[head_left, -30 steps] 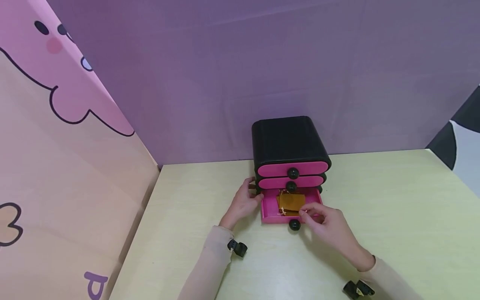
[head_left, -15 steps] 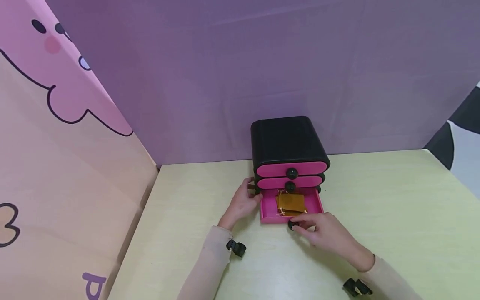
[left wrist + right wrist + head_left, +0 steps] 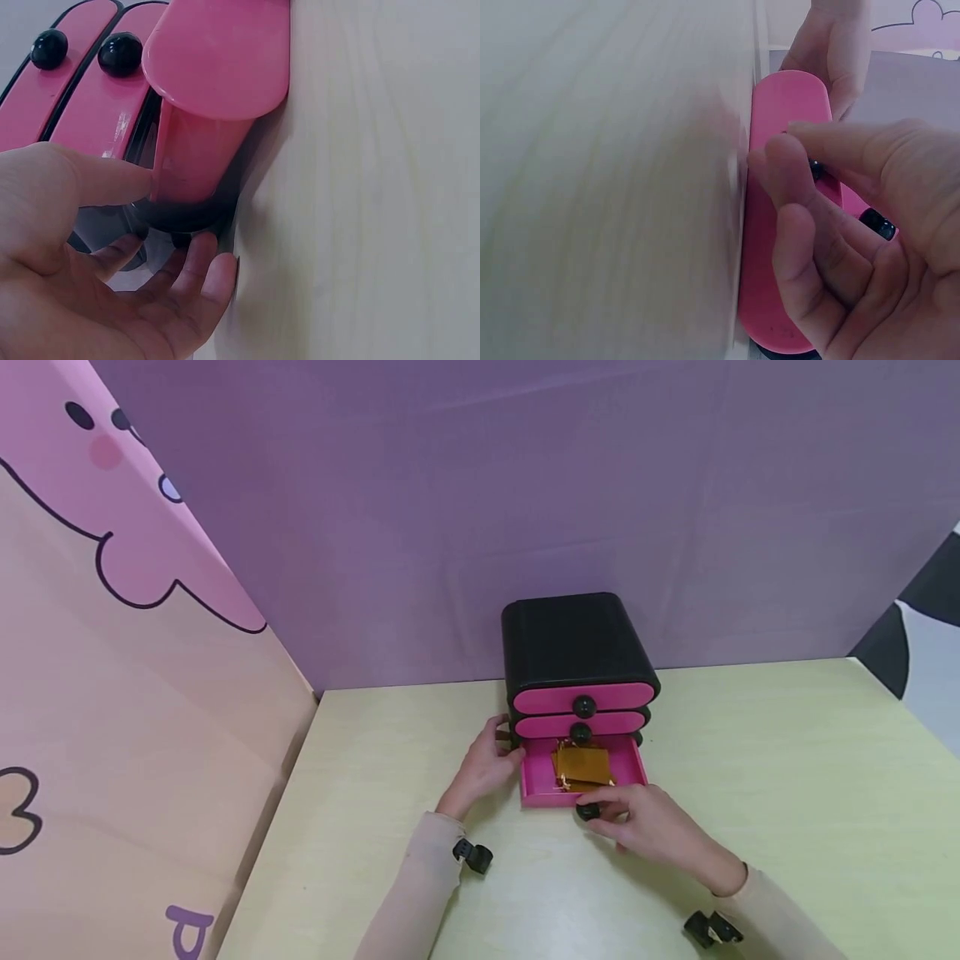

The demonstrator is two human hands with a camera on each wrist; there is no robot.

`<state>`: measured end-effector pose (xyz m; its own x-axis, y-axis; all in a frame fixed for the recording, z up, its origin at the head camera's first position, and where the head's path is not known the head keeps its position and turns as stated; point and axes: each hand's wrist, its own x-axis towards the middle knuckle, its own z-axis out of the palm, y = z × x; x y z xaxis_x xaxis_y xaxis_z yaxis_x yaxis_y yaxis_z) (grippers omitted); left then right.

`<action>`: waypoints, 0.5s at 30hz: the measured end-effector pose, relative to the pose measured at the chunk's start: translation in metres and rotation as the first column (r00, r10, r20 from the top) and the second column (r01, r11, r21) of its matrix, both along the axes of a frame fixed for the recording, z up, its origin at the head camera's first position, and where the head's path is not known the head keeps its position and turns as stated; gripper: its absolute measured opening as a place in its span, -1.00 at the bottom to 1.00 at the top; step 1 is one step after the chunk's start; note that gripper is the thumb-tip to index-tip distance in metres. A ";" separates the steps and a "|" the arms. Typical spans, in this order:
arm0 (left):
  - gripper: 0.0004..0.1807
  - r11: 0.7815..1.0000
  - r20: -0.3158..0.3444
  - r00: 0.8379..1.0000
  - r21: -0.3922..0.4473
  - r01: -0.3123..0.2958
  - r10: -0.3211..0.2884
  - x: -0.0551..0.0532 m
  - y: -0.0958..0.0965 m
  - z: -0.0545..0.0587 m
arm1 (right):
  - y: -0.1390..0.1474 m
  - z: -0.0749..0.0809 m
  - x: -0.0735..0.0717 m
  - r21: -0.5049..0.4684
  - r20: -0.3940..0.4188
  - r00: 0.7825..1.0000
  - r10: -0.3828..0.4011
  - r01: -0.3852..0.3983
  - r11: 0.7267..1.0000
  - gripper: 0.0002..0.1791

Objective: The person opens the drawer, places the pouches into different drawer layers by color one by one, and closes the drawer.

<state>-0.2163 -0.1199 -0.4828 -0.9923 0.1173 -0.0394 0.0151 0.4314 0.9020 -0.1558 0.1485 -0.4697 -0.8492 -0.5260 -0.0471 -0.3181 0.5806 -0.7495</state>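
A black mini drawer cabinet [image 3: 576, 639] with pink drawer fronts stands on the table. Its bottom pink drawer [image 3: 530, 781] is pulled out, and small gold-brown pouches [image 3: 585, 765] with drawstrings lie inside. At the cabinet's left side is my left hand [image 3: 482, 770]. Its thumb touches the drawer's side in the left wrist view, and the other fingers lie loosely beside the cabinet. My right hand [image 3: 652, 822] pinches the round black knob [image 3: 587, 811] of the bottom drawer between thumb and forefinger. In the right wrist view the fingers mostly hide that knob.
The two upper drawers [image 3: 543, 699] are closed, each with a black knob. Behind the pale wooden table [image 3: 787, 760] rises a purple wall [image 3: 420, 527]. A pink cartoon-printed panel [image 3: 135, 710] borders the left side.
My right hand has moved from the pouches at the drawer's front right corner down to the drawer's knob and taken hold of it. My left hand has stayed in place.
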 end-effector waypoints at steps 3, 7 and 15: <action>-0.26 1.000 0.001 1.000 0.006 0.007 -0.007 0.000 0.000 0.000 | 0.000 -0.001 0.000 0.006 -0.011 1.000 -0.005 0.005 1.000 -0.66; -0.26 1.000 0.007 1.000 0.007 0.007 -0.007 0.000 0.000 -0.001 | 0.000 -0.001 0.000 0.008 -0.018 1.000 -0.008 0.008 1.000 -0.67; -0.27 1.000 0.002 1.000 0.000 0.005 -0.005 0.000 0.000 0.000 | -0.001 -0.001 -0.001 -0.022 -0.005 1.000 -0.009 0.009 1.000 -0.69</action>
